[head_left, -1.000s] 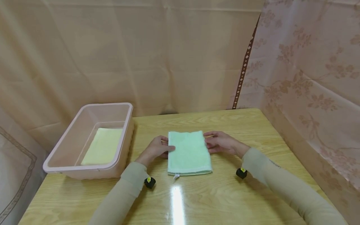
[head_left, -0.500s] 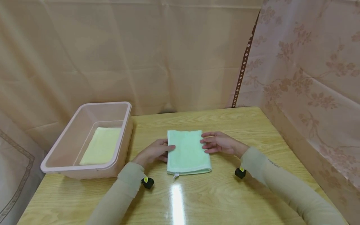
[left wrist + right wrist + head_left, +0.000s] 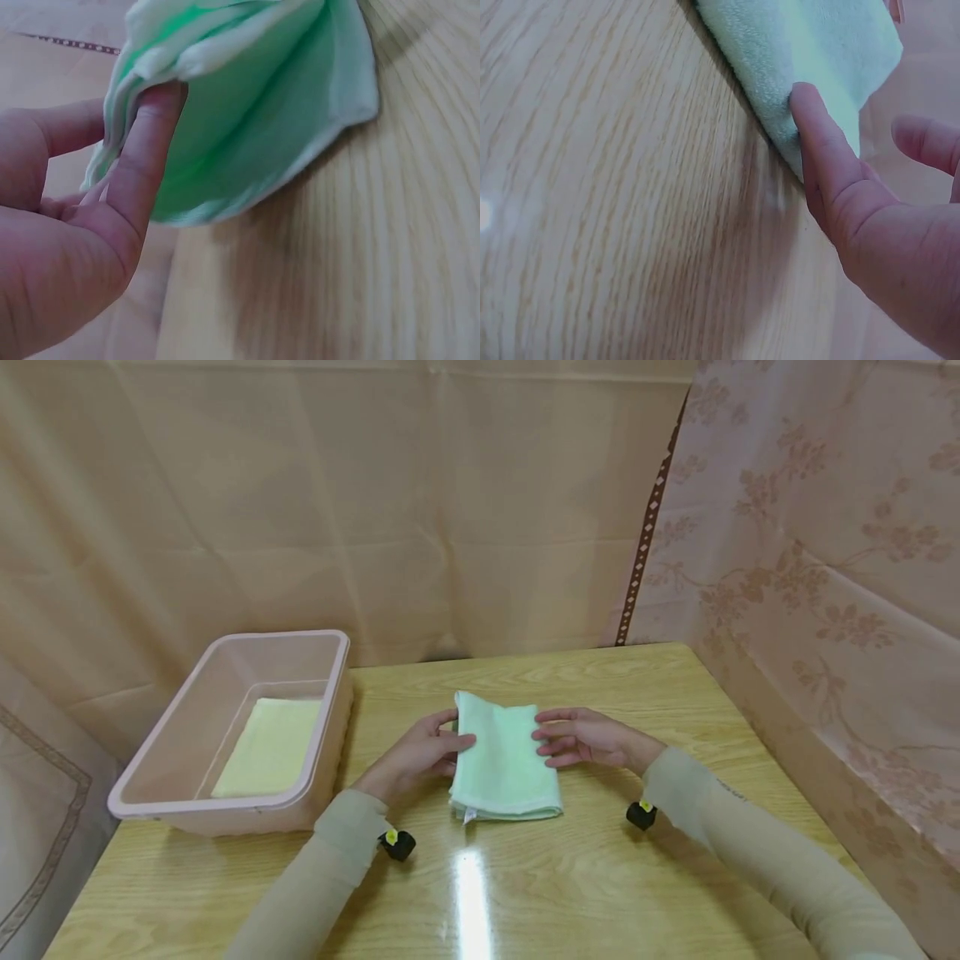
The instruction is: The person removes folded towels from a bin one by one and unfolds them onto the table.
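Note:
A folded mint-green towel [image 3: 504, 760] with a small white tag lies mid-table in the head view. My left hand [image 3: 420, 750] pinches its left edge, thumb on top and fingers beneath. In the left wrist view several layers of the towel [image 3: 247, 127] are bunched between thumb and fingers, and its lower layer hangs apart, close over the wood. My right hand [image 3: 588, 740] is at the towel's right edge with fingers loosely extended. The right wrist view has a fingertip [image 3: 806, 97] against the towel's side [image 3: 757, 67], the thumb held away from it.
A pink plastic basin [image 3: 330, 710] stands on the left of the wooden table [image 3: 600, 885], holding a folded yellow towel [image 3: 270, 747]. Beige curtain [image 3: 375, 527] hangs behind the table, and a floral one [image 3: 825, 568] along the right side.
My left hand has taken the towel's left edge and raised it, shifting it slightly right, so the towel now tilts and curves. My right hand has moved slightly inward to the right edge.

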Demonstrator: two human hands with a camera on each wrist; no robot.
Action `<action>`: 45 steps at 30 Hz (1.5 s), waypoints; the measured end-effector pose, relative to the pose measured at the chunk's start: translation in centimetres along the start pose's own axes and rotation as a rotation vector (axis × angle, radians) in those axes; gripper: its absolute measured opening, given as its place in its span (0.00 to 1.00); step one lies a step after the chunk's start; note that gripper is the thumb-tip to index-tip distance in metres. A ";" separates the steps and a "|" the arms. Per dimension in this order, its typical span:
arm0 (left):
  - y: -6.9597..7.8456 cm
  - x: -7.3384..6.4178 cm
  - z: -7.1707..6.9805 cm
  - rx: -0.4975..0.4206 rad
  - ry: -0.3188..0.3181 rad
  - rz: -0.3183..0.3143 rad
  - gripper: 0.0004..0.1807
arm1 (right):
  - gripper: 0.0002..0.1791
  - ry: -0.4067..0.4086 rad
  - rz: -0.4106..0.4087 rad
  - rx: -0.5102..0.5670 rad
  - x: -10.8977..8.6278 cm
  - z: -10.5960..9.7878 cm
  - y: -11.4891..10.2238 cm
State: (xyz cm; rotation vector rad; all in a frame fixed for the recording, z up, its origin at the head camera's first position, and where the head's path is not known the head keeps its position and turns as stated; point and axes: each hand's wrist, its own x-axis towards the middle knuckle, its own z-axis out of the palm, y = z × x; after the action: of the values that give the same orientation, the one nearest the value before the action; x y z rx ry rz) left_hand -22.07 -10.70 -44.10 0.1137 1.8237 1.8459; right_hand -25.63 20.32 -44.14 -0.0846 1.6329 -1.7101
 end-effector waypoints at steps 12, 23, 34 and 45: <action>0.6 0.5 1.3 0.092 0.142 0.008 0.34 | 0.32 -0.072 -0.030 -0.026 -0.4 0.4 -0.4; 0.2 0.4 0.6 0.353 0.218 -0.050 0.12 | 0.30 -0.114 -0.023 -0.038 -0.4 0.5 -0.3; 2.3 0.4 1.9 0.144 -0.018 0.023 0.18 | 0.31 -0.147 -0.028 -0.009 -0.9 0.5 -1.0; 2.7 2.1 5.4 -0.056 -0.245 0.034 0.26 | 0.29 -0.191 -0.114 0.074 -2.6 0.9 -1.5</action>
State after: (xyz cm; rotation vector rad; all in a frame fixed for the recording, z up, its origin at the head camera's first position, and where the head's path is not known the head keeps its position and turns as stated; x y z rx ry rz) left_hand -22.41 -4.77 -41.71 0.3370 1.6101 1.8158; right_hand -23.97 20.81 -41.49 -0.3014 1.4469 -1.7879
